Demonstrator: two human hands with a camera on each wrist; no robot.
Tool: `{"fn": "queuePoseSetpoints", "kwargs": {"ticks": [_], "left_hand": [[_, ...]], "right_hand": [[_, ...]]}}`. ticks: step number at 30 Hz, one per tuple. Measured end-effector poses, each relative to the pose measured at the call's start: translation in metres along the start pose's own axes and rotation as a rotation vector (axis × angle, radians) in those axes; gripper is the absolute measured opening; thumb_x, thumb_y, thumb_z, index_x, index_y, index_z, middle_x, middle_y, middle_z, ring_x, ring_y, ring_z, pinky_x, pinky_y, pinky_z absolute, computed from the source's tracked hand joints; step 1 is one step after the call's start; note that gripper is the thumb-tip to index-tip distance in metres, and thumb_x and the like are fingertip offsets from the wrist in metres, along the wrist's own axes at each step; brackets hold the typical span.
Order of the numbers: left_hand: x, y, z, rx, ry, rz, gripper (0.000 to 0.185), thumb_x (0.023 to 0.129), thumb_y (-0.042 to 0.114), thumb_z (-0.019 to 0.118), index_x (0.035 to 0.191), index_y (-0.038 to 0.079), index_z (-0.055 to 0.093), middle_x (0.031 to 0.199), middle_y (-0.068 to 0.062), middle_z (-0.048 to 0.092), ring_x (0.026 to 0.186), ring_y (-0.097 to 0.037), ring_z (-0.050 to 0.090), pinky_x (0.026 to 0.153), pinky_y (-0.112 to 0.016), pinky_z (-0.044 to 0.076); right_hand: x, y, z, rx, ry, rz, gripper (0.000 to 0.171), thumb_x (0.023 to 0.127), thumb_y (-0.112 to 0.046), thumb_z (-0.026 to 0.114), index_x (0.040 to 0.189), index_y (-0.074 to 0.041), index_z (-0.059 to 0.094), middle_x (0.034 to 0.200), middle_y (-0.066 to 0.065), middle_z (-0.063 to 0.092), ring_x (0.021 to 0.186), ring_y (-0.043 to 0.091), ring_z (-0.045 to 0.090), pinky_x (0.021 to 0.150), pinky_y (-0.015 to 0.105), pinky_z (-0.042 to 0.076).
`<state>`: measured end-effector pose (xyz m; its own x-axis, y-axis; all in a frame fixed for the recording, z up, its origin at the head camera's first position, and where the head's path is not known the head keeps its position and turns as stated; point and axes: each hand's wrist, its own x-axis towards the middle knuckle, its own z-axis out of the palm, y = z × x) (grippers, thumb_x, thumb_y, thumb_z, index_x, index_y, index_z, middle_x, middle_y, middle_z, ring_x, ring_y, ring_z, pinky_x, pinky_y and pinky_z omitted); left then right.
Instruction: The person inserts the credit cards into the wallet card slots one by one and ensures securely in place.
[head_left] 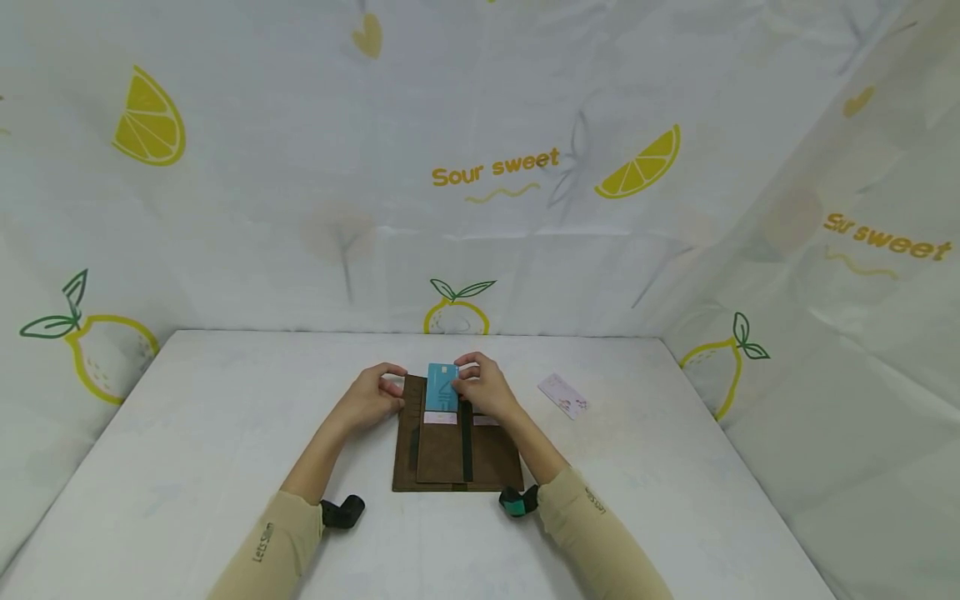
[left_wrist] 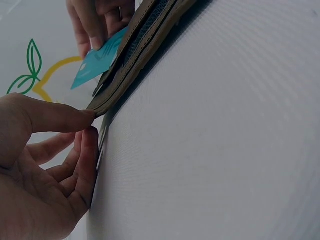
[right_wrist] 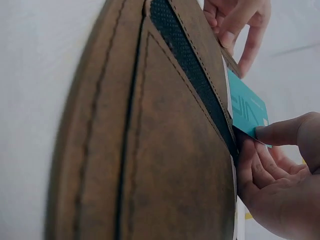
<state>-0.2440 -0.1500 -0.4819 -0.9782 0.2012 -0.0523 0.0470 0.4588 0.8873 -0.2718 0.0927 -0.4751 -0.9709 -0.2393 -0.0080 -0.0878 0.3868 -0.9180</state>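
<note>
On the white table (head_left: 187, 433) lies an open brown wallet (head_left: 440, 454), its upper-left corner pinched by the left hand's grip (head_left: 371, 396); at the wallet's top, the right hand's grip (head_left: 486, 389) pinches the blue card (head_left: 441, 387), which pokes partly out. If that pinch tilts, the card could catch on the wallet or bend

The right hand (head_left: 485, 390) pinched the right edge of a blue card (head_left: 439, 387) that stuck partly out of a brown wallet (head_left: 439, 454), while the left hand (head_left: 372, 395) touched the wallet's upper left corner. A pale printed slip (head_left: 562, 396) lay on the counter (head_left: 675, 467), farther right.
</note>
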Motion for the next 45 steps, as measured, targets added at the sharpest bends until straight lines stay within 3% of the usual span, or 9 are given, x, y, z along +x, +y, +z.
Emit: {"fn": "queuePoseSetpoints", "kwargs": {"ticks": [9,26,36,45], "left_hand": [[-0.003,0.003,-0.001,0.002,-0.004,0.008,0.05,0.089,-0.005,0.073,0.138,-0.005,0.062,0.1,-0.018,0.071,0.086,-0.022,0.065,0.076,-0.029,0.05],[-0.002,0.001,0.0,0.01,-0.004,0.007,0.05,0.09,-0.005,0.071,0.139,-0.004,0.062,0.099,-0.015,0.071,0.085,-0.021,0.064,0.076,-0.028,0.049],[-0.002,0.002,-0.002,0.014,-0.014,0.015,0.051,0.09,-0.005,0.071,0.14,-0.006,0.061,0.099,-0.016,0.072,0.086,-0.021,0.065,0.077,-0.029,0.049],[-0.002,0.003,-0.002,0.013,-0.014,0.014,0.051,0.09,-0.006,0.072,0.139,-0.006,0.061,0.099,-0.017,0.071,0.086,-0.022,0.065,0.076,-0.029,0.05]], "right_hand": [[-0.003,0.003,-0.006,-0.136,-0.039,-0.076,0.03,0.099,-0.003,0.071,0.128,0.002,0.064,0.101,0.021,0.077,0.079,0.011,0.064,0.071,0.023,0.05],[-0.004,0.003,-0.01,-0.185,-0.11,-0.079,0.03,0.094,-0.006,0.077,0.121,0.003,0.069,0.112,0.022,0.076,0.098,0.023,0.074,0.086,0.031,0.061],[-0.004,0.003,-0.013,-0.191,-0.176,-0.093,0.027,0.093,-0.004,0.078,0.118,0.003,0.07,0.11,0.018,0.074,0.094,0.014,0.068,0.085,0.025,0.057],[-0.004,0.003,-0.017,-0.193,-0.234,-0.084,0.028,0.093,-0.008,0.082,0.117,0.001,0.071,0.109,0.016,0.074,0.095,0.013,0.067,0.088,0.026,0.057]]}}
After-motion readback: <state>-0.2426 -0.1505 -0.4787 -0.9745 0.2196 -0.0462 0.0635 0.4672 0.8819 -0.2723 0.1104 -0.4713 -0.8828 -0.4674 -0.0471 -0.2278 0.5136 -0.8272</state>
